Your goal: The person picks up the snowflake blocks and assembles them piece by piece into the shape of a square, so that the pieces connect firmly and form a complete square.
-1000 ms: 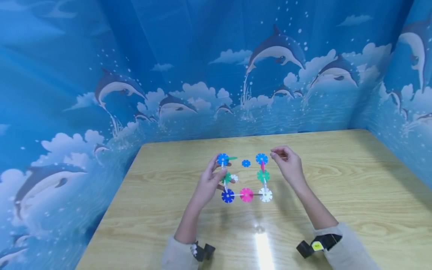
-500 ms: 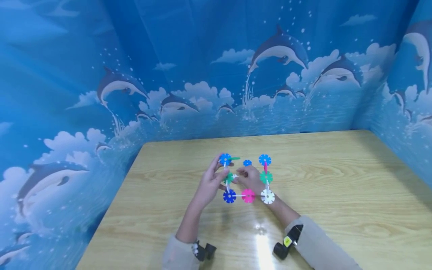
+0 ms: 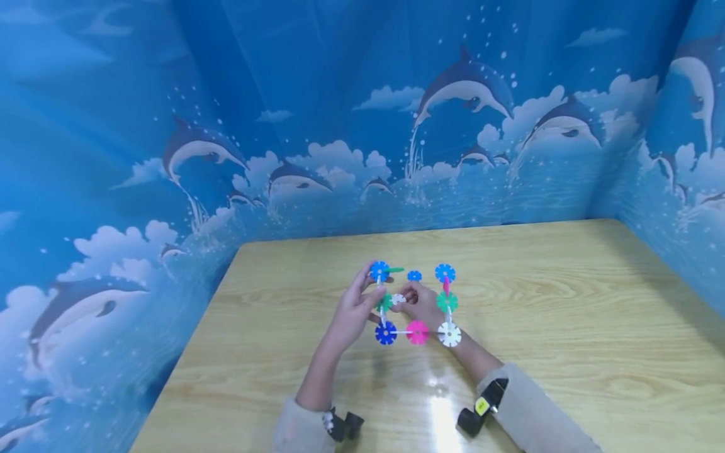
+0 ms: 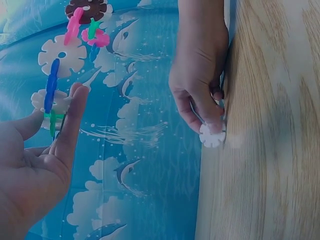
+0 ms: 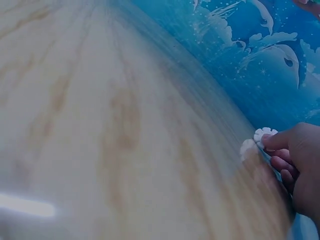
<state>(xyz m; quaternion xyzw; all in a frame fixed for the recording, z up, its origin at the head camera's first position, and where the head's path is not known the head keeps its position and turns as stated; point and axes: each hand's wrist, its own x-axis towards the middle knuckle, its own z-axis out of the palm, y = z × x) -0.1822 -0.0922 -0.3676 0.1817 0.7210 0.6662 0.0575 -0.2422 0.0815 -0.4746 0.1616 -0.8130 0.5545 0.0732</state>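
My left hand (image 3: 352,309) holds up an open frame of slotted snowflake discs (image 3: 417,333), gripping its left side near a green disc (image 3: 386,302). The left wrist view shows the thumb and fingers around a green piece beside a white disc (image 4: 62,54). Behind the frame, low at the table, my right hand (image 3: 420,306) pinches a loose white snowflake disc (image 3: 399,299) between thumb and fingertips. The same white disc (image 5: 264,134) stands on edge near the tabletop in the right wrist view. Part of the right hand is hidden by the frame in the head view.
A loose blue snowflake disc (image 3: 415,275) lies on the wooden table (image 3: 566,302) just beyond the right hand. A blue dolphin-print curtain (image 3: 340,113) rises behind the table's far edge and at both sides.
My right hand has come from the frame's right side, in and down behind it, and taken hold of the white disc on the table. My left hand and the frame stay nearly still.
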